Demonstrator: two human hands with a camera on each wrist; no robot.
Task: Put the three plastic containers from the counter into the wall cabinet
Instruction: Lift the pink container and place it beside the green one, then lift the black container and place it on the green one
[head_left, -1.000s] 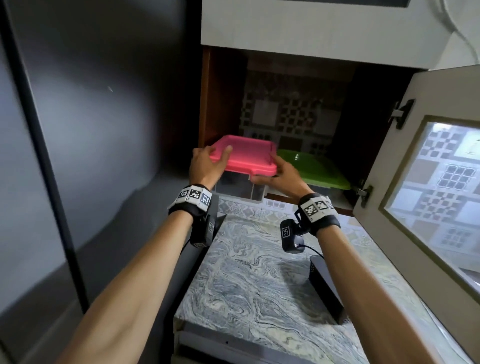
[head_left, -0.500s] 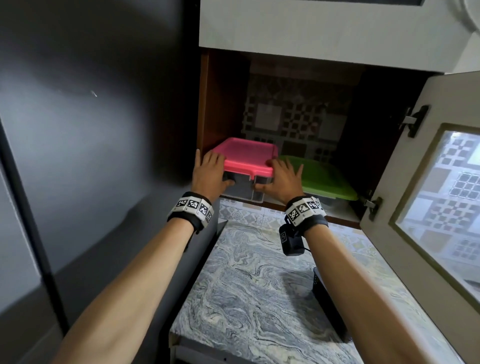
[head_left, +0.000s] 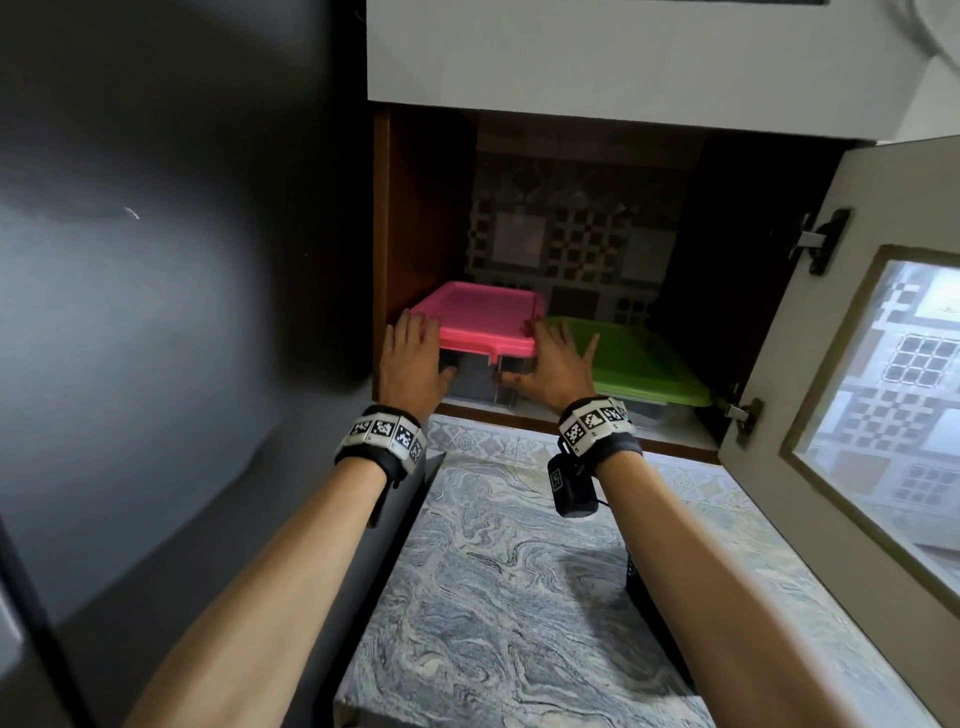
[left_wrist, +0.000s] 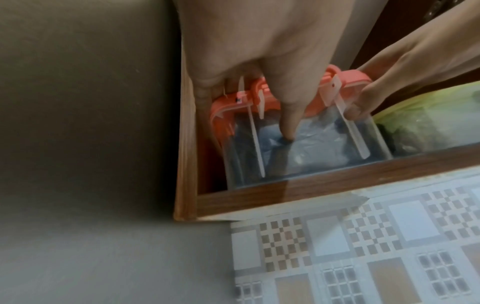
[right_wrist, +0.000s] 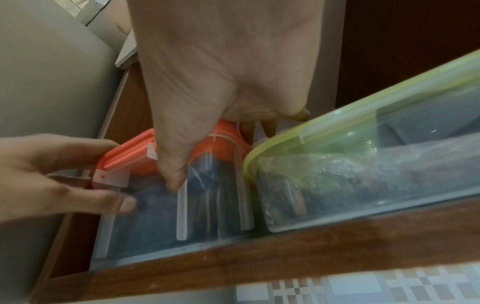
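Note:
A clear container with a pink lid (head_left: 488, 317) stands on the cabinet shelf (head_left: 571, 428), close to the left wall. My left hand (head_left: 415, 353) lies along its left side and my right hand (head_left: 558, 358) along its right side. Their fingers are straight and both thumbs press on the clear front wall. The left wrist view shows my left thumb (left_wrist: 288, 123) on the pink-lidded container (left_wrist: 311, 152). In the right wrist view my right thumb (right_wrist: 174, 174) touches the same container (right_wrist: 213, 205). A green-lidded container (head_left: 639, 364) (right_wrist: 376, 144) stands just right of it.
The cabinet door (head_left: 857, 415) with its glass pane hangs open at the right. Below is a marbled counter (head_left: 519, 597) with a black object (head_left: 631, 577) near its right side. A dark flat surface (head_left: 182, 312) fills the left.
The pink-lidded container went from the air at the cabinet's front down onto the shelf and further in. Both hands now lie with straight fingers along its sides.

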